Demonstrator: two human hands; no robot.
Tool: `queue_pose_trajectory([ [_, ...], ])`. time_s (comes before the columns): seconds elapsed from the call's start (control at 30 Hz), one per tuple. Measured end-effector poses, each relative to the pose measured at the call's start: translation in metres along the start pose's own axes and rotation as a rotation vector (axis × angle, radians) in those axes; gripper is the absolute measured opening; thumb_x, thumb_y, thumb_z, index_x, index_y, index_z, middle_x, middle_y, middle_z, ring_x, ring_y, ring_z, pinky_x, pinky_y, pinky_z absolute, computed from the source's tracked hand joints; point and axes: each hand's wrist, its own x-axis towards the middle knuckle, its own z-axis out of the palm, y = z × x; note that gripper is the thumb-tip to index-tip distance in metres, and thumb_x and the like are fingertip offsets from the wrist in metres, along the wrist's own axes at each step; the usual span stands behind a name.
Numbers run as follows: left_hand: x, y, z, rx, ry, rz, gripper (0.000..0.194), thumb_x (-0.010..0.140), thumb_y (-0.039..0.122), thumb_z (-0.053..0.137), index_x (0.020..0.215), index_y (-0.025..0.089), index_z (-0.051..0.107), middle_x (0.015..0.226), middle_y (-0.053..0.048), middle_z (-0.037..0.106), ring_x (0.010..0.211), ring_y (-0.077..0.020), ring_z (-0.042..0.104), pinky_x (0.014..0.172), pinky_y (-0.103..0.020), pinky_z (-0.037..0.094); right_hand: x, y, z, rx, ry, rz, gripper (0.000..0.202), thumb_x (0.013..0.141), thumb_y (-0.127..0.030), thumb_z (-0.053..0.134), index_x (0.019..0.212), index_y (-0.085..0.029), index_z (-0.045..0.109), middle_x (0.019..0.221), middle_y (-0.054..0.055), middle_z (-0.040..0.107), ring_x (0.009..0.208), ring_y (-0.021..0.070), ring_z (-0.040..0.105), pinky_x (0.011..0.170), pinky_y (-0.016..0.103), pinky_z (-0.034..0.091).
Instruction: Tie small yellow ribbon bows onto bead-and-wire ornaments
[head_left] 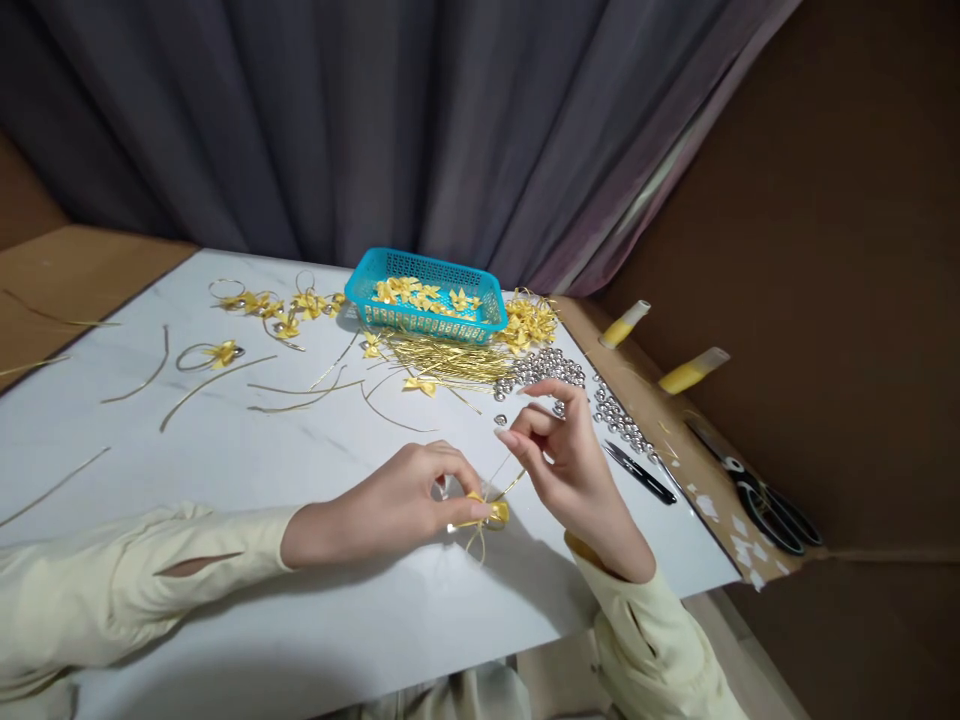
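My left hand (405,495) pinches a small yellow ribbon bow (498,513) between thumb and fingers, low over the white table. Thin loops of thread or wire hang below the bow, and a gold wire end (513,484) sticks out to its right. My right hand (564,465) is raised just right of the bow, its thumb and a finger closed on a fine pale thread (496,468) that runs up from the bow. The index finger is bent above them. Beyond this hand lie silver heart-shaped beads (551,368), one of them lying apart near the fingertips.
A turquoise basket (427,325) holds yellow bows, with gold wire pieces (450,358) in front. Finished-looking bow loops (285,310) and loose wires lie left. At right are black snips (641,472), scissors (772,510) and two yellow-filled tubes (694,371). A curtain (300,130) hangs behind.
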Motion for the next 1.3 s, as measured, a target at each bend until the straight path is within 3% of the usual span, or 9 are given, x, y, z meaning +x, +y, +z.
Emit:
queue_pose_trajectory([
  [0.33, -0.001, 0.009, -0.002, -0.038, -0.054, -0.041, 0.017, 0.075, 0.032, 0.061, 0.066, 0.018, 0.062, 0.077, -0.003, 0.064, 0.077, -0.0179, 0.058, 0.073, -0.029, 0.042, 0.009, 0.008, -0.020, 0.102, 0.108, 0.048, 0.030, 0.084, -0.025, 0.054, 0.104, -0.024, 0.030, 0.056, -0.010, 0.037, 0.048, 0.0098, 0.035, 0.047, 0.023, 0.028],
  [0.6, -0.002, 0.006, -0.003, -0.029, -0.149, -0.213, 0.019, 0.071, 0.034, 0.062, 0.073, 0.015, 0.066, 0.071, -0.003, 0.064, 0.067, -0.0158, 0.055, 0.060, -0.024, 0.038, 0.015, 0.049, -0.035, 0.280, 0.174, 0.331, 0.037, 0.074, -0.029, 0.064, 0.096, -0.023, 0.035, 0.049, -0.013, 0.037, 0.045, 0.0068, 0.033, 0.046, 0.019, 0.024],
  [0.93, -0.012, 0.004, -0.002, 0.013, -0.282, -0.249, 0.022, 0.070, 0.036, 0.063, 0.073, 0.015, 0.067, 0.079, -0.004, 0.065, 0.070, -0.0148, 0.053, 0.062, -0.023, 0.038, 0.011, 0.069, -0.040, 0.125, 0.159, 0.347, 0.033, 0.075, -0.032, 0.060, 0.094, -0.023, 0.034, 0.048, -0.014, 0.033, 0.042, 0.0072, 0.029, 0.044, 0.019, 0.024],
  [1.03, -0.015, 0.005, -0.001, 0.031, -0.320, -0.229, 0.020, 0.070, 0.035, 0.063, 0.073, 0.015, 0.067, 0.079, -0.004, 0.065, 0.068, -0.0141, 0.053, 0.061, -0.023, 0.038, 0.009, 0.061, -0.041, 0.049, 0.173, 0.314, 0.024, 0.078, -0.032, 0.059, 0.090, -0.022, 0.040, 0.051, -0.011, 0.037, 0.045, 0.0084, 0.032, 0.047, 0.021, 0.028],
  [1.1, -0.014, 0.005, -0.002, 0.034, -0.297, -0.228, 0.019, 0.070, 0.034, 0.063, 0.073, 0.015, 0.066, 0.079, -0.003, 0.065, 0.069, -0.0142, 0.053, 0.062, -0.023, 0.038, 0.005, 0.047, -0.038, -0.062, 0.072, 0.225, 0.015, 0.083, -0.034, 0.055, 0.087, -0.021, 0.049, 0.067, -0.002, 0.052, 0.061, 0.0118, 0.046, 0.058, 0.025, 0.038],
  [1.13, -0.013, 0.005, -0.003, 0.028, -0.290, -0.228, 0.019, 0.070, 0.033, 0.063, 0.073, 0.015, 0.066, 0.079, -0.003, 0.065, 0.070, -0.0144, 0.054, 0.063, -0.023, 0.039, 0.003, 0.038, -0.036, -0.082, -0.064, 0.170, 0.016, 0.085, -0.035, 0.053, 0.091, -0.020, 0.052, 0.089, 0.004, 0.059, 0.080, 0.0151, 0.053, 0.070, 0.029, 0.041],
  [1.2, -0.011, 0.004, -0.005, 0.002, -0.292, -0.219, 0.017, 0.071, 0.031, 0.062, 0.073, 0.015, 0.066, 0.078, -0.002, 0.065, 0.072, -0.0149, 0.056, 0.065, -0.023, 0.040, -0.001, 0.023, -0.029, 0.064, -0.451, 0.143, 0.034, 0.080, -0.037, 0.061, 0.108, -0.021, 0.050, 0.118, 0.009, 0.053, 0.107, 0.0189, 0.049, 0.089, 0.033, 0.039],
  [1.23, -0.011, 0.003, -0.006, -0.012, -0.296, -0.211, 0.016, 0.072, 0.030, 0.062, 0.074, 0.015, 0.066, 0.078, -0.002, 0.065, 0.073, -0.0150, 0.057, 0.066, -0.023, 0.040, -0.003, 0.017, -0.025, 0.179, -0.627, 0.178, 0.045, 0.076, -0.039, 0.065, 0.113, -0.021, 0.046, 0.119, 0.009, 0.052, 0.108, 0.0187, 0.049, 0.090, 0.033, 0.040],
  [1.3, -0.010, 0.003, -0.008, -0.021, -0.292, -0.192, 0.015, 0.072, 0.029, 0.062, 0.074, 0.015, 0.066, 0.080, -0.002, 0.066, 0.075, -0.0152, 0.058, 0.067, -0.023, 0.041, -0.006, 0.011, -0.016, 0.373, -0.788, 0.304, 0.062, 0.067, -0.040, 0.074, 0.116, -0.022, 0.040, 0.111, 0.007, 0.054, 0.100, 0.0163, 0.053, 0.086, 0.031, 0.044],
])
